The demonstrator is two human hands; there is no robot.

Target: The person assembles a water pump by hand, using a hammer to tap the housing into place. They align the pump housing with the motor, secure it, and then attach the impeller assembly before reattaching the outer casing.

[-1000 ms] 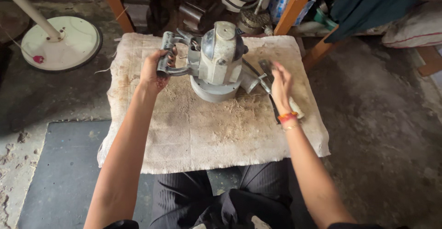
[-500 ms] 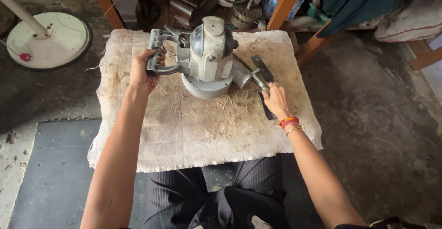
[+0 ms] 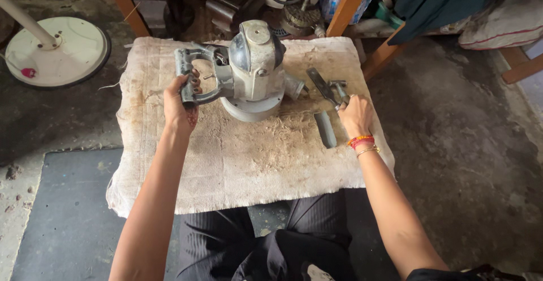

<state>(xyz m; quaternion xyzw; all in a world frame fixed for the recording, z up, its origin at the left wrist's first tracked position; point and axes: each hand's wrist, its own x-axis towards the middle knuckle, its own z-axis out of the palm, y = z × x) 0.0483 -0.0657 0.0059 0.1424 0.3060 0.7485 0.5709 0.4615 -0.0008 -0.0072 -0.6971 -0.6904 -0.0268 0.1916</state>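
On worn cloth, grey metal power tool sits upright; left hand wraps its handle, right hand pinches pliers. Looks heavy, rigid; grip handle.

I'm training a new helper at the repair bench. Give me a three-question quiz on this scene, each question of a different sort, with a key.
1. True or false: the left hand grips the handle of the grey power tool.
2. Which does the right hand touch? A) the white round base B) the hand tool beside the machine C) the orange wooden leg
3. Fill in: the power tool stands on a worn, pale ______ spread over the floor.

Key: 1 true. 2 B, the hand tool, though how firmly it is held cannot be told. 3 cloth.
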